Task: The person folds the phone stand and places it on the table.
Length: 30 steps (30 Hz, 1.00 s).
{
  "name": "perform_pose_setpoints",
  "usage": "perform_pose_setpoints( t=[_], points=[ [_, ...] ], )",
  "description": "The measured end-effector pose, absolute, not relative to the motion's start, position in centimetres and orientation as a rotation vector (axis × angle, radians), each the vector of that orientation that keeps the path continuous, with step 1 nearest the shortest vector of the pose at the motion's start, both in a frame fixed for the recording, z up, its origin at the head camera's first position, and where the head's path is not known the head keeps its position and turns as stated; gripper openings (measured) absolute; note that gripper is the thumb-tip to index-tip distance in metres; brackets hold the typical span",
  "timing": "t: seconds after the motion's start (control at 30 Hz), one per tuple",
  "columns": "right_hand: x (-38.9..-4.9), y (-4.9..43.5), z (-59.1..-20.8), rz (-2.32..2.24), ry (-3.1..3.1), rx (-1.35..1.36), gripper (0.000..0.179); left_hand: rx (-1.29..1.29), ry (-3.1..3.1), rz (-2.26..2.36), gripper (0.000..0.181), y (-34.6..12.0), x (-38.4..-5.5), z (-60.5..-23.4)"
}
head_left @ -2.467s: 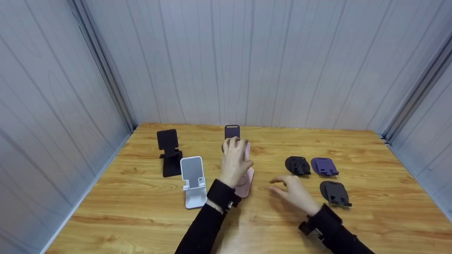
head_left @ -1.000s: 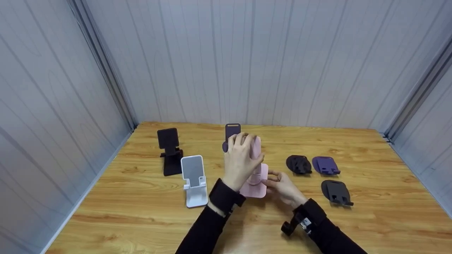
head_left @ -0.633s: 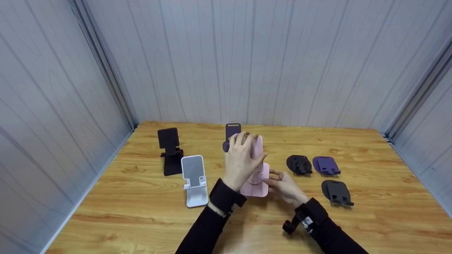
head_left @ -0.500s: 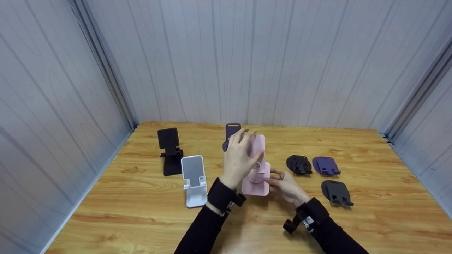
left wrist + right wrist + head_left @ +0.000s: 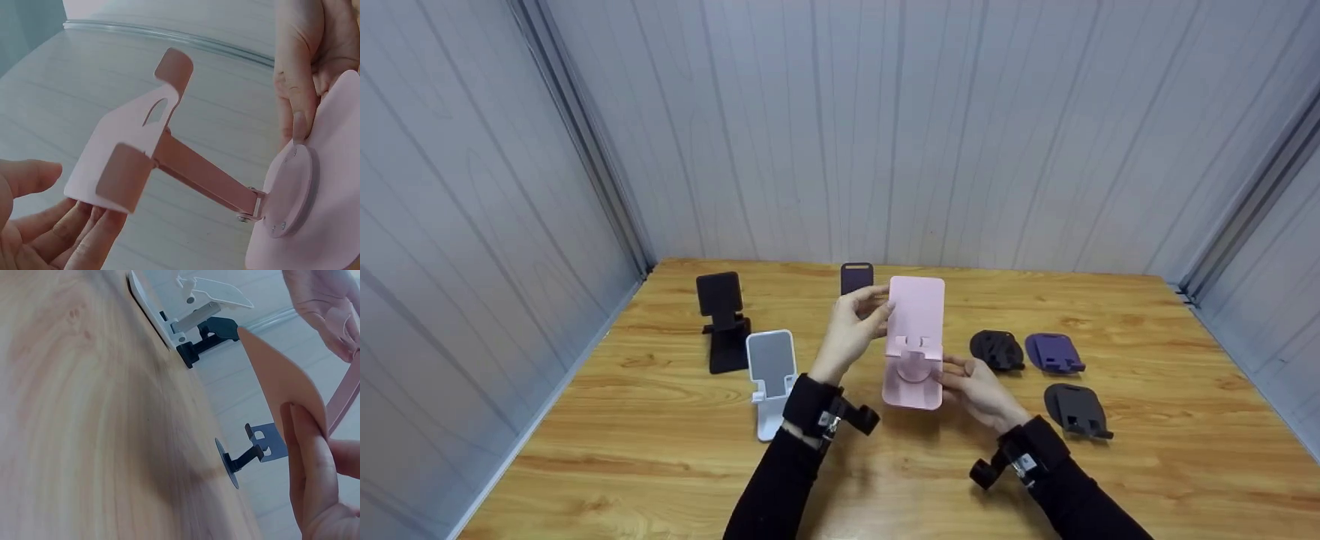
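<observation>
A pink phone stand (image 5: 916, 311) is held up over the table, its back plate facing the head camera. My right hand (image 5: 984, 396) pinches the right edge of its base, thumb on top and fingers underneath; the right wrist view shows the base's underside (image 5: 281, 377) raised off the wood. At the left edge of the back plate is my left hand (image 5: 849, 334). In the left wrist view its extended fingers (image 5: 84, 236) touch the plate's edge, while the thumb stands apart from it. The hinged arm (image 5: 205, 174) joins plate and round pivot.
A white phone stand (image 5: 771, 367) and a black one (image 5: 720, 300) stand unfolded at left. Behind my left hand is a dark purple stand (image 5: 856, 277). Folded at right lie a black stand (image 5: 996, 350), a purple one (image 5: 1054, 352) and a dark grey one (image 5: 1077, 410). Panel walls (image 5: 870, 135) enclose the table.
My right hand has come in and taken hold of the base. The pink stand has risen, shifted right and turned to face the camera. My left hand has slid from its top to its left edge.
</observation>
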State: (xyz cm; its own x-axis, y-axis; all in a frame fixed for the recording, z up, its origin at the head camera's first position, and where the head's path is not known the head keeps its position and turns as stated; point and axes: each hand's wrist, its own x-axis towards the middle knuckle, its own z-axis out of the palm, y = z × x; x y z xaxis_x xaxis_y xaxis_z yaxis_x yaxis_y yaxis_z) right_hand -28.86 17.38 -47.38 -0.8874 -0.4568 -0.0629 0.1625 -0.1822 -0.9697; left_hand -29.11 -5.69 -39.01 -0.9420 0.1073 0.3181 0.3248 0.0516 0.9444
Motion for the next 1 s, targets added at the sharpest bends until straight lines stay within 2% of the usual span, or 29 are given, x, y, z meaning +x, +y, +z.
perform_pose_setpoints(
  t=[0.33, 0.67, 0.83, 1.0],
  points=[
    [-29.4, 18.0, -47.6, -2.118, 1.691, -0.391, 0.049, -0.424, -2.154, -2.118, 0.019, -5.4, -29.5, -39.5],
    [-29.5, 18.4, -47.6, -2.114, 1.772, -0.373, 0.041, -0.461, -2.246, -2.025, 0.027, -4.9, -29.4, -39.7],
    [-29.5, 18.5, -47.5, -2.09, 1.825, -0.362, 0.045, -0.509, -2.261, -2.041, 0.032, -4.8, -29.2, -39.7],
    [-29.4, 18.4, -47.8, -2.094, 1.782, -0.343, 0.058, -0.51, -2.267, -2.107, 0.031, -4.9, -29.1, -39.9]
  ],
)
